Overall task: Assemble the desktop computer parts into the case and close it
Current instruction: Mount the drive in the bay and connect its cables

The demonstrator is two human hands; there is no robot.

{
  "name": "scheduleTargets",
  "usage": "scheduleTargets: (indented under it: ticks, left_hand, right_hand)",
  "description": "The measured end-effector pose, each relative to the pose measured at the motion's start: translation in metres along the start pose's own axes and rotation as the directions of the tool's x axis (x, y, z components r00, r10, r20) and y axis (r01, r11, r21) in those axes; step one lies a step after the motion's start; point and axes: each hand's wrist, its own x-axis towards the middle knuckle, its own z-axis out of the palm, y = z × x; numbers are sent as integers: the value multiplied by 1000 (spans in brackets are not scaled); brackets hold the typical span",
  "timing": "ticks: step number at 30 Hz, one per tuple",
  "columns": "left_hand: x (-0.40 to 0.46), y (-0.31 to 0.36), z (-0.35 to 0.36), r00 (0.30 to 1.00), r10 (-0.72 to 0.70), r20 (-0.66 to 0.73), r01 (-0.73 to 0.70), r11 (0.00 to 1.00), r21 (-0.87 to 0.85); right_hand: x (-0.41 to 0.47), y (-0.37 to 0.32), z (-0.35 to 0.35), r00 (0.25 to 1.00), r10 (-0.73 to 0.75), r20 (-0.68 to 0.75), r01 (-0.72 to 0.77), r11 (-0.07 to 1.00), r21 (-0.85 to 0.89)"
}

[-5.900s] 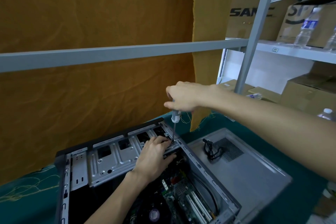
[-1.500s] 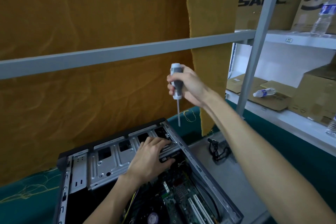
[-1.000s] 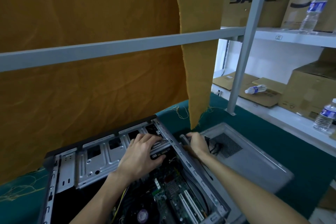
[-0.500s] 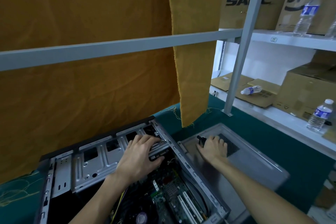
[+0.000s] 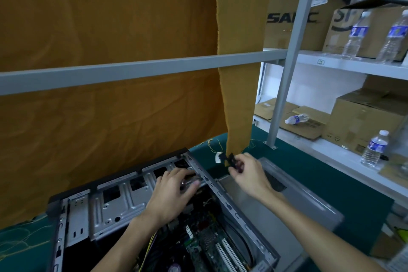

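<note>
An open desktop case lies on its side on the green table, its motherboard showing inside. My left hand rests with spread fingers on the silver drive cage near its right end. Just above the grey side panel, which lies flat to the right of the case, my right hand pinches a small black cable with a white connector at its end.
A grey frame bar crosses in front of an orange cloth. A grey upright post stands at the table's back right. White shelves behind hold cardboard boxes and water bottles.
My right hand put the screwdriver down beside the case, reached onto the side panel and lifted the black cable off it. My left hand stayed on the drive cage.
</note>
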Motion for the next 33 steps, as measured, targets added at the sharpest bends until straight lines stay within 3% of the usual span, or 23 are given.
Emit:
scheduleTargets:
  ticks: [2, 4, 7, 10, 13, 15, 19, 23, 29, 33]
  left_hand:
    - [-1, 11, -7, 992, -113, -50, 88, 929, -359]
    - [-2, 23, -16, 985, -171, 34, 154, 758, -633]
    - [-6, 38, -24, 980, -137, 142, 196, 575, -794]
    - [-13, 36, -29, 983, -163, 79, 163, 606, -779]
    - [-22, 28, -34, 980, -193, 57, 159, 565, -810]
    - [-28, 24, -34, 980, -197, 4, 125, 606, -785]
    - [-37, 25, -22, 986, -166, -23, 88, 629, -772]
    - [-40, 23, -15, 989, -143, -40, 53, 592, -804]
    - [-40, 17, -7, 990, -137, 29, 107, 609, -786]
    - [-38, 10, -8, 985, -132, 110, 172, 716, -676]
  right_hand:
    - [-13, -27, -3, 991, -132, 28, 129, 988, 83]
    - [-29, -51, -3, 963, -262, 68, 251, 958, 142]
    - [-49, -77, -1, 928, -335, 161, 296, 928, 224]
    - [-61, -87, -4, 935, -280, 217, 174, 896, 409]
    - [-64, -91, -5, 979, -113, 171, -43, 702, 711]
    - [-60, -96, 1, 994, 40, 102, -105, 609, 786]
    - [-58, -103, 16, 969, 195, 149, -235, 554, 799]
    - [-59, -102, 21, 937, 156, 311, -344, 555, 757]
    - [-60, -95, 23, 969, 36, 243, -203, 673, 711]
    - [-53, -87, 26, 961, 114, 252, -271, 559, 783]
